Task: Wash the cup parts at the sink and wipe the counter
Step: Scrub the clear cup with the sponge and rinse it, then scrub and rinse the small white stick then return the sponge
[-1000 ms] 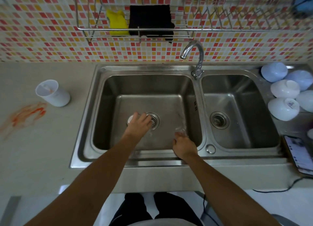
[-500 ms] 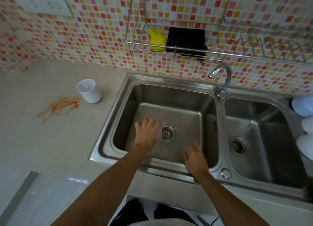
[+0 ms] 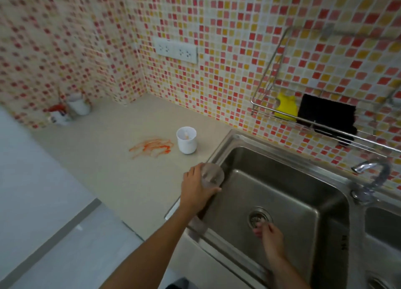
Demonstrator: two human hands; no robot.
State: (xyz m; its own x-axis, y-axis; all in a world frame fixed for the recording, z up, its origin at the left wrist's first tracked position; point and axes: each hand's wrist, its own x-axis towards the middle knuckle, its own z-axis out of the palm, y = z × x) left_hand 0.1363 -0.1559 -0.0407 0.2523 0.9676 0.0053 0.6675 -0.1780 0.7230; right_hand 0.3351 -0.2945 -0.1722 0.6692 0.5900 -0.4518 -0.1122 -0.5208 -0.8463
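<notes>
My left hand (image 3: 196, 186) grips a clear round cup part (image 3: 212, 175) at the left rim of the steel sink (image 3: 308, 165), over the counter's edge. My right hand (image 3: 270, 234) hovers low inside the left basin, just in front of the drain (image 3: 260, 218), fingers loosely curled with nothing seen in them. A white cup (image 3: 186, 140) stands upright on the beige counter (image 3: 104, 169), with a red-orange smear (image 3: 152, 147) just to its left.
A wire rack (image 3: 325, 124) on the tiled wall holds a yellow sponge (image 3: 285, 106) and a black cloth (image 3: 327, 117). The tap (image 3: 373, 171) is at the right. A white container and a red-white item (image 3: 69, 108) sit in the far left corner. A wall socket (image 3: 175, 50) is above the counter.
My view has swung left. My left hand rose from the basin floor to the sink's left rim, now holding the clear part. My right hand stays low by the drain.
</notes>
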